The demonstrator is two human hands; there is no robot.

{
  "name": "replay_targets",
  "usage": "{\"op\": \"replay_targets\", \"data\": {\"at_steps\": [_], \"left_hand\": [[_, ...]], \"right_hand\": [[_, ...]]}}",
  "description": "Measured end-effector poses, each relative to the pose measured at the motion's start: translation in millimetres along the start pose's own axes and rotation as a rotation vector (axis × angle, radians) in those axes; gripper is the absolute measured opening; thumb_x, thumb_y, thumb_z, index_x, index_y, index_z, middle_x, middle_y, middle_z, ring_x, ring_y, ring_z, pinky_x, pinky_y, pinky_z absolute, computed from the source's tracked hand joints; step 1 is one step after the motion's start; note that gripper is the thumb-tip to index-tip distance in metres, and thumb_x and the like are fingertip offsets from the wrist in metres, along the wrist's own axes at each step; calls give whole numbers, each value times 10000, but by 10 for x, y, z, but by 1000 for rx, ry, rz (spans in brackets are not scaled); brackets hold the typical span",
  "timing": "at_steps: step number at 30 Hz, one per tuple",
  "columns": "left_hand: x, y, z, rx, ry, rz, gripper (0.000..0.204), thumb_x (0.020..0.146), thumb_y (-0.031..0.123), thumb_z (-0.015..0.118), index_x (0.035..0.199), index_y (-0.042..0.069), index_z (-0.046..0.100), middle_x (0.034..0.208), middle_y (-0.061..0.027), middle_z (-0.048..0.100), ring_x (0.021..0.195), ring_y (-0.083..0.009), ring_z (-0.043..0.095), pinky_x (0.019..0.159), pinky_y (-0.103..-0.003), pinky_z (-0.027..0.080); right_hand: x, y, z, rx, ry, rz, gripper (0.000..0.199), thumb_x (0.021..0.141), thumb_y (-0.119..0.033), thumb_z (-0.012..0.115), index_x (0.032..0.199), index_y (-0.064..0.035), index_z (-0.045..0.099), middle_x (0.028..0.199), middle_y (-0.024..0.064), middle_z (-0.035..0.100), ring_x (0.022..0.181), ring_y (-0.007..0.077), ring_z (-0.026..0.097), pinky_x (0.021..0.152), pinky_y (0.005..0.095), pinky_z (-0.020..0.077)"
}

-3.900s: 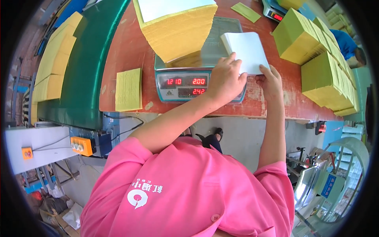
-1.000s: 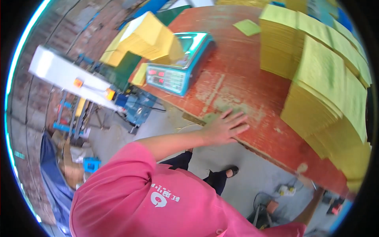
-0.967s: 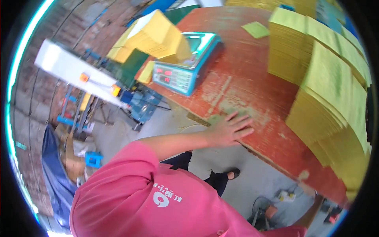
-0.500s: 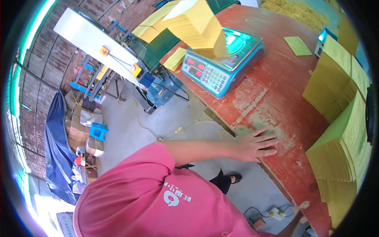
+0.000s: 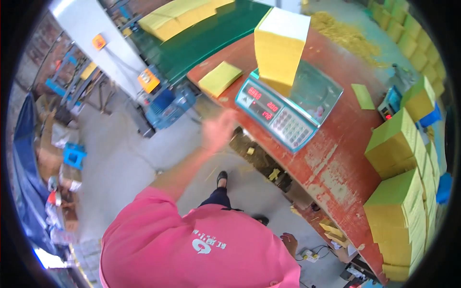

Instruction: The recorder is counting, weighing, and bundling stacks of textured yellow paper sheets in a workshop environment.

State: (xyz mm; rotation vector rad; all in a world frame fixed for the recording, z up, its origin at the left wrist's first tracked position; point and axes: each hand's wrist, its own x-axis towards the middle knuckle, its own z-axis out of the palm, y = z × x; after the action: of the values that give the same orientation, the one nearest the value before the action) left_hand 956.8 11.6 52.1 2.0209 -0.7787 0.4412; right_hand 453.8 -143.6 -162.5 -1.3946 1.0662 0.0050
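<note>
Clock directions are taken from the left hand [image 5: 221,129]. That hand is motion-blurred near the edge of the red table [image 5: 357,153]; its grip cannot be determined. The right hand [image 5: 289,244] is low at 5 o'clock, beside the pink shirt [image 5: 201,259], partly hidden; its grip cannot be told either. A tall yellow paper stack [image 5: 279,53], white on top, stands on the digital scale [image 5: 292,128] at 1 o'clock. A flat yellow pad [image 5: 220,79] lies at 12 o'clock; yellow bundles [image 5: 389,206] stand at 4 o'clock.
</note>
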Motion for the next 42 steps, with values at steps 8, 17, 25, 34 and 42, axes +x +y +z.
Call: {"op": "replay_targets", "data": {"at_steps": [8,17,25,34,42], "left_hand": [[1513,-2281,-249,377,49,16,344,852,288,637,1075,27,661,1066,-200,656,1072,-354,604,909,-457,488],[932,-2142,-124,227,-208,-73,438,766,311,744,1034,-9,614,1242,-201,564,1231,-379,473,998,-510,392],[516,-2201,-442,-849,-395,-939,388,866,306,716,1047,-11,583,1043,-95,621,848,-160,615,643,-325,514],[712,-2019,-799,-860,-625,-687,256,939,170,608,1114,-17,610,940,-28,649,844,-88,587,743,-252,474],[1154,-2105,-879,-640,-490,-421,247,930,130,612,1125,-19,587,994,-64,665,918,-135,610,825,-308,484]], "right_hand": [[446,-1364,1914,244,99,-104,259,910,-59,545,1134,41,628,981,147,695,792,213,687,692,289,537],[607,-2715,3209,181,-2,-143,290,973,-158,539,1183,27,614,1038,118,697,887,166,679,771,284,541],[1126,-3677,3788,601,-145,-108,442,1001,-296,498,1283,44,514,1104,141,647,974,239,654,846,344,526],[1240,-4076,4132,604,-142,-225,292,944,-112,566,1207,16,568,1072,80,647,879,156,622,787,289,513],[1686,-4461,4135,126,-71,-716,305,912,37,503,1212,16,552,1120,84,650,1049,159,603,930,297,470]]}}
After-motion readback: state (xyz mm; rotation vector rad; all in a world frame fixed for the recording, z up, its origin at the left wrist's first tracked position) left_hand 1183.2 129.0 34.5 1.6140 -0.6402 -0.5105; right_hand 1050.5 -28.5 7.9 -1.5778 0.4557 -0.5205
